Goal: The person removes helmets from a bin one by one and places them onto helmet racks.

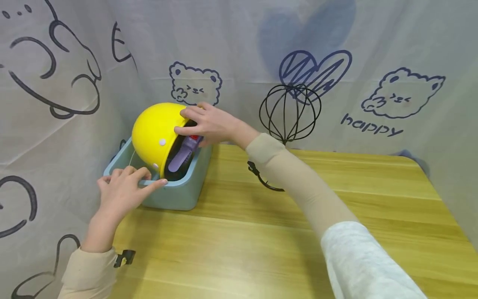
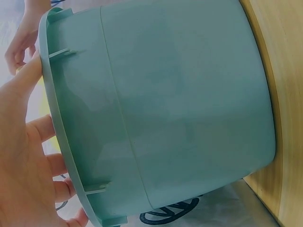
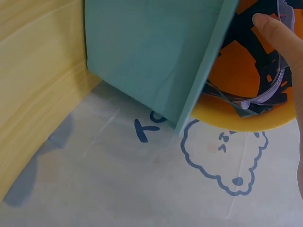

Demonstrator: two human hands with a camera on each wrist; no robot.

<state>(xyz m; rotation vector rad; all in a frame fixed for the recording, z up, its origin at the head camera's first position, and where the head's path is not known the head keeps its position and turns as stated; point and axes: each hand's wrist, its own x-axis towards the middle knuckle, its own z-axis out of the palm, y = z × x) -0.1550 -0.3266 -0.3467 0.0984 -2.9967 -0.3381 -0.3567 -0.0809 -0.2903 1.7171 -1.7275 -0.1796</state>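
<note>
A yellow hard hat (image 1: pixel 154 128) sits tilted on its side in a blue-green plastic bin (image 1: pixel 173 196), its open underside facing right. Inside it shows a purple band (image 1: pixel 181 158) with black straps. My right hand (image 1: pixel 214 123) grips the hat's brim, fingers on the outer edge; in the right wrist view, the thumb (image 3: pixel 274 33) reaches inside over the black straps. My left hand (image 1: pixel 123 191) holds the bin's near rim. Its fingers hook over that rim in the left wrist view, the fingertips hidden behind the bin's wall (image 2: pixel 180 104).
A black wire globe-shaped stand (image 1: pixel 284 139) is on the wooden table (image 1: pixel 231 249), partly behind my right forearm. Curtains printed with bears and hearts (image 1: pixel 239 50) hang behind the table and on the left. A thin cord shows beside the bin's left side.
</note>
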